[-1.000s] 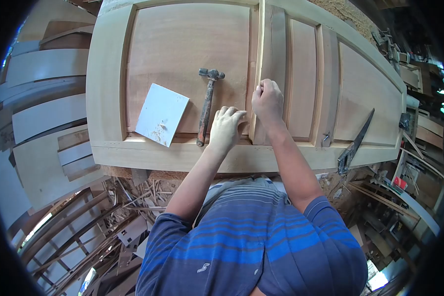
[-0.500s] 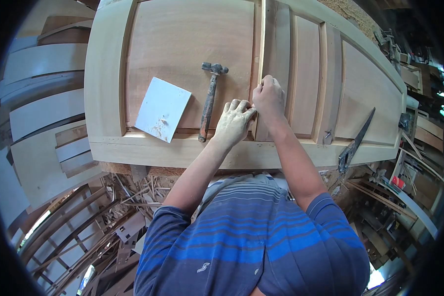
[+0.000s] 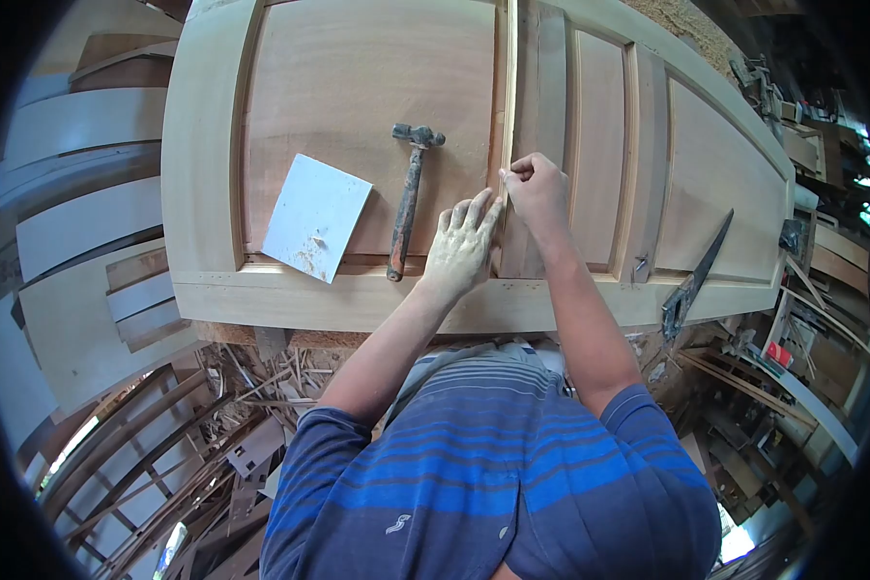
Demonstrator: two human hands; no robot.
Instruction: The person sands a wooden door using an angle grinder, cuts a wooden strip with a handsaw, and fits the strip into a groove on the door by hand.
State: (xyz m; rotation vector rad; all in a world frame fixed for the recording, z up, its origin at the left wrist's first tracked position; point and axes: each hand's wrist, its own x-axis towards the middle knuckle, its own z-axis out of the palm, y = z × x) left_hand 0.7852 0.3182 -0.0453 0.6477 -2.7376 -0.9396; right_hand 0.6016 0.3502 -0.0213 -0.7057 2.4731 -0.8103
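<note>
A pale wooden door [image 3: 358, 300] with recessed panels lies flat in front of me. A thin light strip [image 3: 508, 106] runs along the edge of its large left panel. My left hand [image 3: 462, 242] rests beside the strip's near end, fingers stretched out and fingertips touching it. Just right of the strip, my right hand [image 3: 536, 196] is closed in a pinch; whatever lies between its thumb and finger is too small to make out. Left of my left hand lies a hammer [image 3: 410, 193], its head pointing away from me. A white square board [image 3: 317, 215] with sawdust and small bits is farther left.
A handsaw [image 3: 696, 280] lies across the door's near right edge. Boards [image 3: 87, 227] are laid out at the left. Wood scraps cover the floor below the door, and more timber and clutter stand at the right. Wood shavings lie beyond the far edge.
My left hand has moved right and away from me to the strip, and its fingers have straightened. My right hand stays near the strip, now slightly to its right, still pinched.
</note>
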